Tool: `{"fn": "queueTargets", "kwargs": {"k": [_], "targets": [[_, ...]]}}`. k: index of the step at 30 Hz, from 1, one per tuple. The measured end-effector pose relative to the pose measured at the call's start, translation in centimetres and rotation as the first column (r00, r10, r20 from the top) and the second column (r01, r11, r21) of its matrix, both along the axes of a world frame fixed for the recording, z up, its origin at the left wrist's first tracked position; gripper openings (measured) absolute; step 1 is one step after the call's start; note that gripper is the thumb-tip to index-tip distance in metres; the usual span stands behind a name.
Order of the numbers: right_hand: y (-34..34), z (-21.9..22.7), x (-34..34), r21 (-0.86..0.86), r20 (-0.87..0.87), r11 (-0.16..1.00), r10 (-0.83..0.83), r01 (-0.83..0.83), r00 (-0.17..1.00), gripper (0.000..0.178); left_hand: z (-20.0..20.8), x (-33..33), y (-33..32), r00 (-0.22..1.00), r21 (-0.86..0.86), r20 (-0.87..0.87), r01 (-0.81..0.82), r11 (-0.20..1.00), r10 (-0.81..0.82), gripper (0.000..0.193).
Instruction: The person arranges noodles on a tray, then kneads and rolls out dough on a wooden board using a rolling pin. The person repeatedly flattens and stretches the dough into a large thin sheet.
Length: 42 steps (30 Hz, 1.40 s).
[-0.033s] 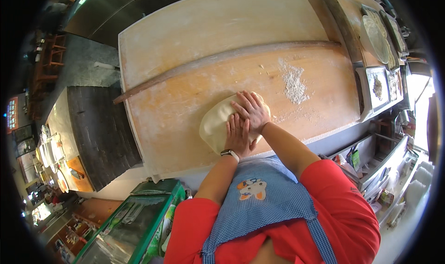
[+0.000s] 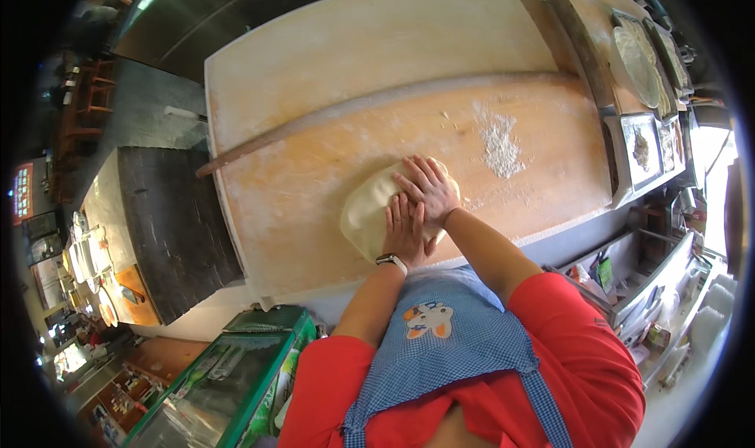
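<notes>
A large, smooth, pale lump of dough (image 2: pixel 364 220) lies near the front middle of a floury wooden work board (image 2: pixel 314 243). Both of my palms press down on its right part. My left hand (image 2: pixel 407 232), with a watch (image 2: pixel 391 261) at the wrist, lies flat with its fingers stretched out. Just beyond it and to the right, my right hand (image 2: pixel 429 187) rests on the dough, fingers extended and slightly apart. The two hands touch or overlap at the thumbs. Part of the dough is hidden beneath them.
A long wooden rolling pin (image 2: pixel 377 100) crosses the board behind the dough. White flour (image 2: pixel 500 147) is scattered to the right. Trays (image 2: pixel 641 145) stand at the far right, above an open drawer (image 2: pixel 629 279). A green-framed cabinet (image 2: pixel 224 369) stands at the lower left.
</notes>
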State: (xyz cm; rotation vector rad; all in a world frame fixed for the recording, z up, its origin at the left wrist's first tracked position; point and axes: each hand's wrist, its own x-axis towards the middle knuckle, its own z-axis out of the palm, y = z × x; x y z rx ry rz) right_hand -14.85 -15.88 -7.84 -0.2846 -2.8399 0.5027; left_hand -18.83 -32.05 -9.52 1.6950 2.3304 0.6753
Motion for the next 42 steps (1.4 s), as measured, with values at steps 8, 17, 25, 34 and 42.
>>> {"fn": "queueTargets", "kwargs": {"k": [8, 17, 25, 34, 42], "targets": [[1.5, 1.3, -2.0, -0.086, 0.071, 0.989, -0.114, 0.120, 0.991, 0.061, 1.6, -4.1, 1.8, 0.998, 0.027, 0.064, -0.028, 0.999, 0.026, 0.083], [1.2, -0.1, -3.1, -0.126, 0.070, 0.960, -0.243, 0.250, 0.968, 0.066, 2.5, -9.5, 1.8, 0.899, -0.067, -0.064, -0.437, 0.897, 0.433, 0.074], [2.0, -2.5, -4.0, -0.098, 0.044, 0.962, -0.251, 0.254, 0.967, 0.056, 1.0, -10.5, 2.2, 0.898, -0.139, -0.069, -0.439, 0.887, 0.434, 0.060], [-3.1, -0.7, 7.3, -0.514, 0.426, 0.348, -0.690, 0.784, 0.585, 0.033, -0.1, -10.3, -1.6, 0.829, -0.270, 0.101, -0.509, 0.817, 0.550, 0.071], [-0.5, -3.5, 2.7, -0.564, 0.486, 0.484, -0.460, 0.669, 0.743, 0.045, -6.7, -4.7, -6.2, 0.268, -0.587, 0.531, -0.568, 0.577, 0.804, 0.063]]}}
